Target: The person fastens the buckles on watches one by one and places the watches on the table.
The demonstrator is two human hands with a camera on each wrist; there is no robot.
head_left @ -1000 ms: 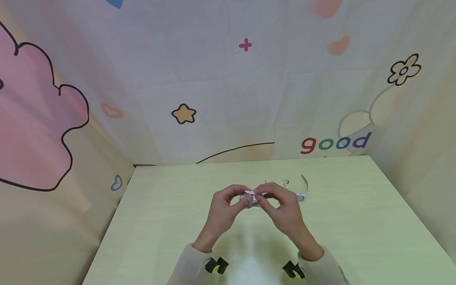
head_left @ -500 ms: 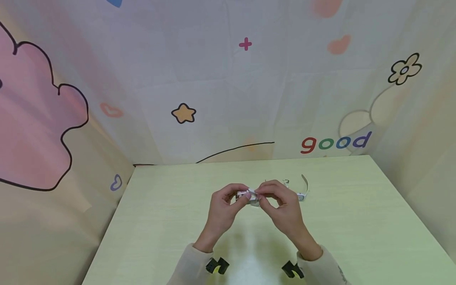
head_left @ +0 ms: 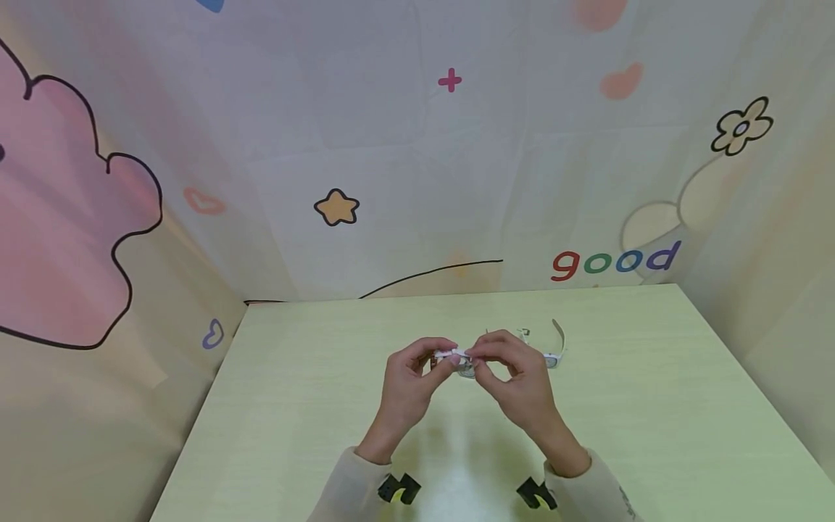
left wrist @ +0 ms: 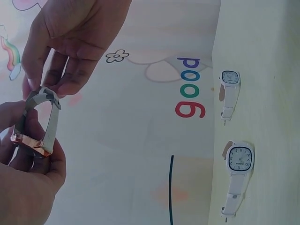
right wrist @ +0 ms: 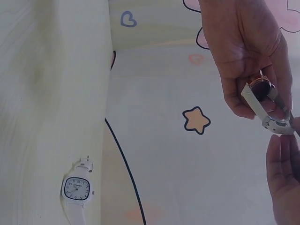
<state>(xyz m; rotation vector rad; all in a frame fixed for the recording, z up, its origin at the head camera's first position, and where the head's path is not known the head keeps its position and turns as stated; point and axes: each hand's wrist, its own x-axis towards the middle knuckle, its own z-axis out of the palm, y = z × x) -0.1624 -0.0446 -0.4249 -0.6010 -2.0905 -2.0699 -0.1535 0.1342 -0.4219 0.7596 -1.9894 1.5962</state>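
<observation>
Above the middle of the table, my left hand [head_left: 406, 388] holds a wristwatch [left wrist: 52, 124] with a white strap and a rose-gold case. In the left wrist view its fingers curl round the case [left wrist: 32, 144]. The strap forms a loop, and my right hand [head_left: 518, 384] pinches it at the buckle end [right wrist: 276, 125], seen in the right wrist view. The dial faces away and the case back shows dark in that view. Whether the strap end is through the buckle cannot be told. Fingers cover part of the strap.
Two other white-strapped watches lie on the table [head_left: 652, 406], a larger watch [left wrist: 240, 159] and a smaller watch [left wrist: 230, 78], both dials visible in the left wrist view. A printed cloth [head_left: 417, 167] hangs behind the table.
The white strap piece between the fingertips has shifted and now lies more level. More of the watch shows beside the left thumb. Both hands stay in nearly the same place and keep their grip.
</observation>
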